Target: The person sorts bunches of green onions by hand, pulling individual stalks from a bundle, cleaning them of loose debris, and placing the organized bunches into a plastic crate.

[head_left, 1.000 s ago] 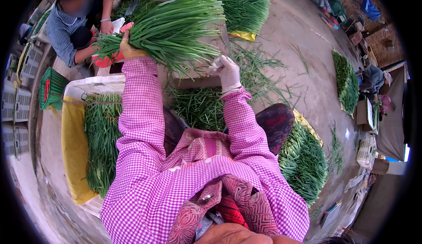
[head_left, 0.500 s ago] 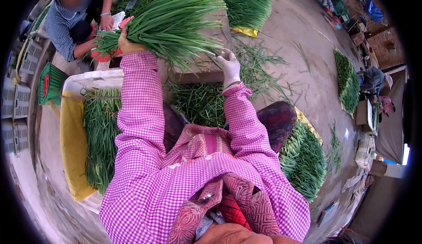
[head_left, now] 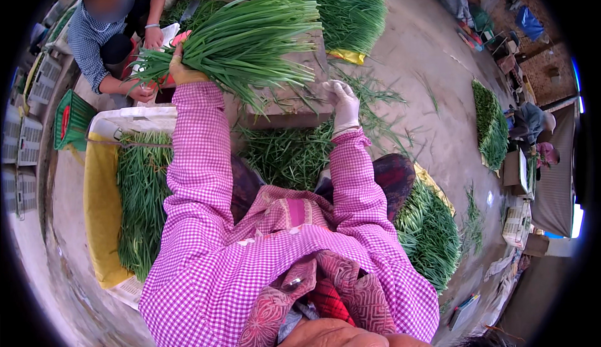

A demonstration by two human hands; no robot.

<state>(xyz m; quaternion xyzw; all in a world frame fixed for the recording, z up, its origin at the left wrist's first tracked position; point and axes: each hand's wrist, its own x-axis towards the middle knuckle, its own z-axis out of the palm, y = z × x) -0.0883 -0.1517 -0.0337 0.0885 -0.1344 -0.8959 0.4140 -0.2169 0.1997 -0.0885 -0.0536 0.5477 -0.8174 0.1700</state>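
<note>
A large bunch of green chives (head_left: 250, 40) lies sideways over a low wooden table (head_left: 294, 117), leaf tips to the right. My left hand (head_left: 186, 73), in a yellowish glove, is closed round its stem end. Right of the leaf tips, apart from them, is my right hand (head_left: 345, 104) in a white glove. Its fingers are curled together; whether anything small is between them is hidden. Loose chive leaves (head_left: 285, 153) are heaped below the table, between my knees, and more are scattered on the floor by my right hand.
A white crate (head_left: 134, 117) lined with yellow cloth holds chives at my left. Chive piles lie at the far middle (head_left: 344, 12), far right (head_left: 490, 125) and by my right knee (head_left: 429, 237). A co-worker (head_left: 103, 34) crouches at far left near a green basket (head_left: 70, 118).
My right hand has moved right, away from the leaf tips, and its fingers have curled in. My left hand still holds the chives in nearly the same place. The co-worker's lower hand has shifted slightly.
</note>
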